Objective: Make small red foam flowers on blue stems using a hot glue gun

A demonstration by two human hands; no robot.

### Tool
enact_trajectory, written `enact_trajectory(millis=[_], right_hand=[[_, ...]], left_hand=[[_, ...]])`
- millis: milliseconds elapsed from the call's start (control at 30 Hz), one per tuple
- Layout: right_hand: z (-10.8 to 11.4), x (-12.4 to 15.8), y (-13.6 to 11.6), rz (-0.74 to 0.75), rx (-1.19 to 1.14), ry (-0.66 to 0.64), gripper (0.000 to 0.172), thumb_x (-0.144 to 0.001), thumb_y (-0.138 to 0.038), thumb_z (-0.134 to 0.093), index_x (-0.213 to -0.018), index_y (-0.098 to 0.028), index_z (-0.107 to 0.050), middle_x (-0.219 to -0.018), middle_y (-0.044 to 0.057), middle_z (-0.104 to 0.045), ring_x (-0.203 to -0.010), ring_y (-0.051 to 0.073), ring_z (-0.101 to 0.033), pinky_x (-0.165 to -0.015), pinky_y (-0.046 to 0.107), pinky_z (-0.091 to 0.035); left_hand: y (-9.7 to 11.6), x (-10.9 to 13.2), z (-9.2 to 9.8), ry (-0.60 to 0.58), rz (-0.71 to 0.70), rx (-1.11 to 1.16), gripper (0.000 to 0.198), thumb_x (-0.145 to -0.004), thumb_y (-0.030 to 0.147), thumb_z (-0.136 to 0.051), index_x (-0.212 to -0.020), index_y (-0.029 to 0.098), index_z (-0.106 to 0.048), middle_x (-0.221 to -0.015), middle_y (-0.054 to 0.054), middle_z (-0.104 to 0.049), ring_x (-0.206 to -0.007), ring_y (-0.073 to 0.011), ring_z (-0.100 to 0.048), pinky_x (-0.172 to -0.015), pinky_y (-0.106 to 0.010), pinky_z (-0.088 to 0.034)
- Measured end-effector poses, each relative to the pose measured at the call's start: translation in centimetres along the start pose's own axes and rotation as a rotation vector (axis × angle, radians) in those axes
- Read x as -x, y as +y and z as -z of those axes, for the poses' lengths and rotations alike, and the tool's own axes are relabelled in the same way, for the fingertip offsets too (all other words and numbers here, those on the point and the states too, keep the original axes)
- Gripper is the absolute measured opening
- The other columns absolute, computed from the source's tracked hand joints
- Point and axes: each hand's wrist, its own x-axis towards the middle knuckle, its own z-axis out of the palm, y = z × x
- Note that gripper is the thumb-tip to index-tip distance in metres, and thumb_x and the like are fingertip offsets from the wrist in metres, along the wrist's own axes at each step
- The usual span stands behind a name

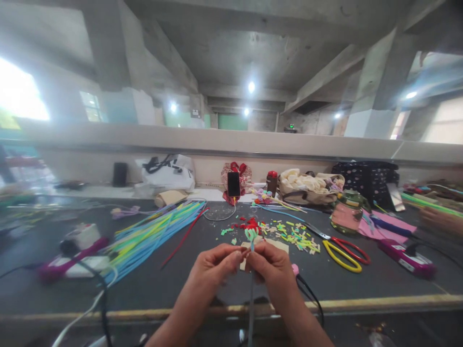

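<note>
A small flower head [251,234] in pale green and white, apparently made of chenille pieces, stands upright on a thin greyish stem [251,308]. My right hand [269,262] pinches this stem just under the head. Close beside it on the left, my left hand [222,262] has thumb and index finger pressed together; what lies between those fingertips is too small to make out. Beneath my hands is a tan piece of card or board [280,248], partly covered. Just beyond lie red bits [249,224] and yellow, green and peach cut pieces [298,236].
Long blue, yellow and green chenille stems [159,238] lie left, a red stem [184,238] beside them. Scissors [342,250], a jar [346,212] and a purple power strip [407,258] are right. A phone [233,184] leans at the back. Another person's hand [441,219] shows far right.
</note>
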Motion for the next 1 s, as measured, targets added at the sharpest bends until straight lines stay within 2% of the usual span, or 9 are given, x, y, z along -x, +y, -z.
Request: enact_trajectory(millis=[100, 267, 400, 500, 667, 800, 933, 1000], right_hand=[[-0.3, -0.4, -0.5, 0.037, 0.119, -0.062, 0.020, -0.074, -0.026, -0.059, -0.058, -0.015, -0.060, -0.049, -0.005, -0.047, -0.041, 0.005, -0.040, -0.040, 0.018, -0.030], [-0.5, -0.8, -0.4, 0.015, 0.234, -0.190, 0.024, -0.074, -0.028, -0.058, -0.054, -0.015, -0.061, -0.048, -0.005, -0.045, -0.039, 0.005, -0.040, -0.038, 0.018, -0.028], [-0.6, -0.8, 0.2, -0.040, 0.224, -0.271, 0.026, -0.073, -0.031, -0.059, -0.053, -0.015, -0.062, -0.046, -0.005, -0.046, -0.037, 0.005, -0.039, -0.037, 0.018, -0.027], [-1.1, -0.5, 0.5, -0.138, 0.142, -0.279, 0.027, -0.073, -0.034, -0.059, -0.055, -0.014, -0.062, -0.043, -0.006, -0.044, -0.035, 0.004, -0.036, -0.036, 0.017, -0.024], [-1.7, 0.5, 2.0, -0.204, 0.051, -0.278, 0.029, -0.071, -0.037, -0.060, -0.055, -0.013, -0.062, -0.041, -0.006, -0.045, -0.035, 0.004, -0.033, -0.036, 0.017, -0.021], [-1.3, 2.0, 3.6, -0.238, 0.071, -0.290, 0.033, -0.070, -0.041, -0.059, -0.053, -0.014, -0.065, -0.041, -0.004, -0.048, -0.037, 0.005, -0.035, -0.038, 0.017, -0.023], [0.4, 4.3, 4.9, -0.326, 0.131, -0.228, 0.031, -0.067, -0.043, -0.061, -0.053, -0.016, -0.067, -0.040, -0.002, -0.051, -0.037, 0.007, -0.039, -0.037, 0.018, -0.025], [1.4, 5.3, 5.5, -0.349, 0.179, -0.247, 0.032, -0.067, -0.045, -0.061, -0.055, -0.017, -0.068, -0.042, -0.002, -0.054, -0.039, 0.008, -0.044, -0.038, 0.019, -0.029]], left_hand=[[-0.2, 0.0, -0.3, 0.068, 0.011, 0.264, 0.016, -0.065, 0.029, -0.062, -0.072, 0.017, -0.070, -0.069, -0.001, -0.058, -0.056, -0.0101, -0.046, -0.045, -0.018, -0.035], [-0.4, 0.7, -0.7, 0.136, 0.033, 0.407, 0.012, -0.063, 0.027, -0.064, -0.062, 0.017, -0.070, -0.068, -0.001, -0.058, -0.057, -0.0107, -0.046, -0.050, -0.019, -0.036], [-0.8, 1.3, -0.9, 0.135, 0.073, 0.541, 0.018, -0.061, 0.030, -0.066, -0.054, 0.015, -0.067, -0.065, -0.002, -0.059, -0.056, -0.0116, -0.049, -0.054, -0.021, -0.040], [-0.9, 1.7, -1.0, 0.122, 0.083, 0.636, 0.016, -0.061, 0.030, -0.067, -0.057, 0.014, -0.066, -0.062, 0.000, -0.058, -0.052, -0.0110, -0.049, -0.052, -0.022, -0.041], [-0.7, 1.8, -1.1, 0.179, 0.159, 0.697, 0.016, -0.063, 0.030, -0.067, -0.065, 0.015, -0.064, -0.052, 0.004, -0.052, -0.041, -0.0064, -0.042, -0.040, -0.017, -0.033], [-0.5, 0.7, -0.1, 0.233, 0.148, 0.699, 0.014, -0.064, 0.027, -0.067, -0.068, 0.015, -0.062, -0.056, 0.004, -0.054, -0.050, -0.0069, -0.047, -0.048, -0.016, -0.037], [-0.7, -0.8, 1.2, 0.285, 0.109, 0.658, 0.014, -0.064, 0.026, -0.067, -0.069, 0.014, -0.063, -0.070, 0.002, -0.058, -0.059, -0.0076, -0.050, -0.054, -0.017, -0.039], [-0.7, -1.2, 1.5, 0.291, 0.081, 0.667, 0.013, -0.065, 0.026, -0.066, -0.071, 0.015, -0.063, -0.071, 0.001, -0.058, -0.062, -0.0078, -0.050, -0.056, -0.017, -0.039]])
